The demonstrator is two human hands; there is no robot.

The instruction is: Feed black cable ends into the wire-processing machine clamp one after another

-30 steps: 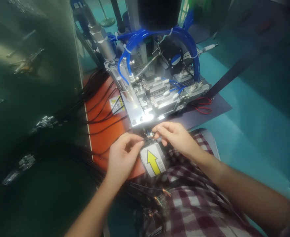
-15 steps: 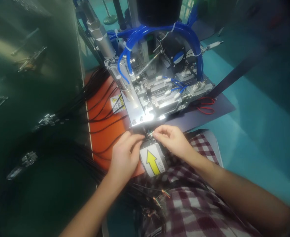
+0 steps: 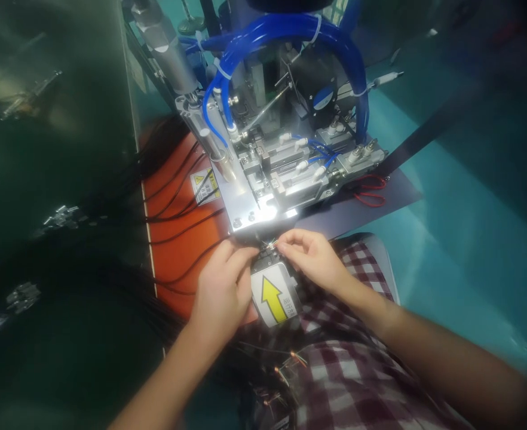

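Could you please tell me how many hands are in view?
2: the left hand, left of the yellow-arrow label, and the right hand, above and right of it, pinching thin wires.

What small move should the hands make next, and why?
I'd probably turn the right hand slightly to straighten the thin wires: it appears to pinch them just in front of the machine, and the strands seem to splay. The left hand is close enough to steady them; what it grips is too small to tell.
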